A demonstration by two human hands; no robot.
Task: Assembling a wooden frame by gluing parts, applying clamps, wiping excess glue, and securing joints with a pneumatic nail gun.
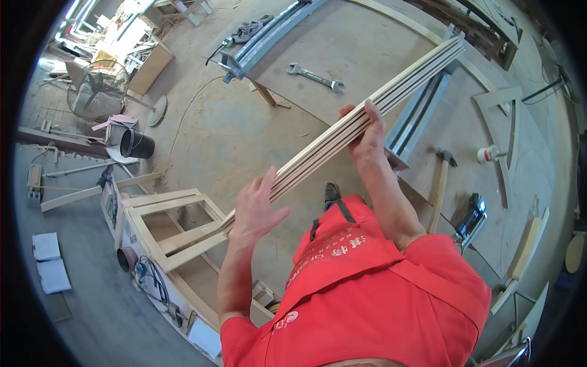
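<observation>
A bundle of long, pale wooden strips (324, 151) with dark lines along their length slants up from lower left to upper right before me. Near its lower end my left hand (254, 205) is closed on the bundle, thumb apart from the fingers. Farther up, my right hand (367, 134) grips the strips from the right-hand side, its fingers partly hidden by the wood. The upper end passes over a metal bar clamp (419, 116) on the workbench (367, 43). The lower end lies over or beside a pale wooden frame (174, 202); whether they touch I cannot tell.
An open-ended wrench (315, 77), a hammer (439, 189), a white bottle (488, 153) and a black-and-silver tool (471, 217) lie on the bench. Another bar clamp (269, 40) stands at its left edge. A floor fan (98, 90) and a black bucket (137, 144) stand far left.
</observation>
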